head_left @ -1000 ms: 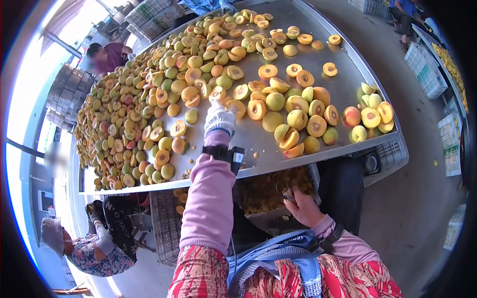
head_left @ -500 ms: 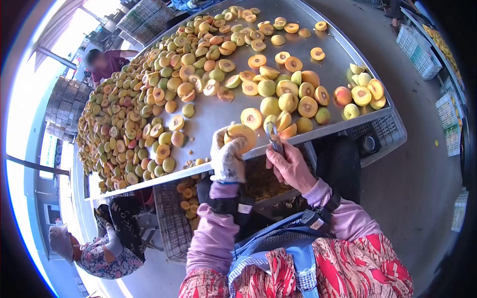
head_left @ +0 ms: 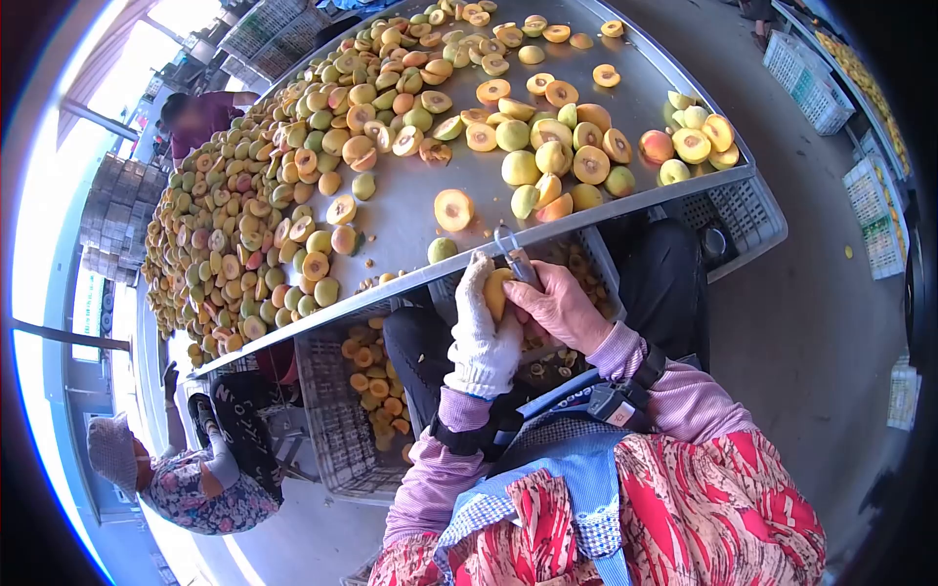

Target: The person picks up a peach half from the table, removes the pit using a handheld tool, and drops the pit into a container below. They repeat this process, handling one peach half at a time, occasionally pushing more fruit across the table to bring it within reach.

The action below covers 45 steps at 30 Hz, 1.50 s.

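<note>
My left hand, in a white knitted glove, is closed around a yellow peach half just off the table's near edge. My bare right hand grips the handle of a pitting knife with a curved metal loop at its end. The loop points up and away beside the peach half, and my right fingers are close against the fruit. Whether the loop touches the flesh is hidden. Nearest on the metal table lie a cut peach half with its stone showing and a greenish half.
A large heap of peach halves covers the table's left side; smaller clusters lie right. Below the edge stands a crate holding pitted halves. One person sits at left, another is across the table. Crates stand on the right.
Both hands have come down and closer together, off the table edge. The peach half has turned from facing up to side-on. The seated person at left has reached an arm up toward the table.
</note>
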Each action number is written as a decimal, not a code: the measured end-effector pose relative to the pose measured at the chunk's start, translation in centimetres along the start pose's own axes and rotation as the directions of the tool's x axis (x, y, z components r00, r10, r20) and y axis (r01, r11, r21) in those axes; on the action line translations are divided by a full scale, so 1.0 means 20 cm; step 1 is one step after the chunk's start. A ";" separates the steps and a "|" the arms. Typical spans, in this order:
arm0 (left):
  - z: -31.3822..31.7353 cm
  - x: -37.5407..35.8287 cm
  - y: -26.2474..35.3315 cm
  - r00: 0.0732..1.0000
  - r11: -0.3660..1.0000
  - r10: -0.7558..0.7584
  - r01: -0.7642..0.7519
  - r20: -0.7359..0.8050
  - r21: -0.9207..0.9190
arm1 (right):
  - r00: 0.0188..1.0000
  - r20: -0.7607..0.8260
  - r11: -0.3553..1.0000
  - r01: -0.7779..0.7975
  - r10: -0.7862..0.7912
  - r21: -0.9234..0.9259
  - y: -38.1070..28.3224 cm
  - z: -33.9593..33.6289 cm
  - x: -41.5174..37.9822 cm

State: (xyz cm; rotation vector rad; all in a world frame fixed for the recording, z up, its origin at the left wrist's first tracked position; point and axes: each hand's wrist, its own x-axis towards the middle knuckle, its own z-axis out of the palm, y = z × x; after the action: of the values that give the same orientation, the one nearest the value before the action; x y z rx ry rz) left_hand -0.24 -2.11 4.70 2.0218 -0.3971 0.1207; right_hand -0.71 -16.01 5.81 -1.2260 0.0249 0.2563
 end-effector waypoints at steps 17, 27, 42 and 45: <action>0.03 0.01 -0.08 0.816 0.402 -0.578 0.264 -0.020 -0.877 | 0.973 0.132 0.834 0.228 -0.187 -0.503 0.19 0.05 -0.13; 0.08 0.06 -0.06 0.777 0.355 -0.620 0.156 -0.107 -0.922 | 0.994 0.106 0.853 0.085 -0.034 -0.516 0.23 0.06 -0.06; -0.05 0.16 -0.07 0.675 0.249 -0.633 0.642 0.379 -0.725 | 0.942 0.327 0.941 0.046 0.071 -0.335 0.14 -0.04 -0.06; -0.06 0.17 -0.16 0.661 0.205 -0.551 0.699 0.510 -0.685 | 0.833 0.368 0.891 -0.288 0.414 -0.350 0.10 -0.09 -0.07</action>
State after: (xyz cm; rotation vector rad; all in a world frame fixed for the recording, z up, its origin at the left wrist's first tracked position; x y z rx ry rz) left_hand 4.05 -0.48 3.35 1.0086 0.3182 -0.6689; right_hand -2.29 -17.27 3.59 -1.4196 -0.1788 0.8861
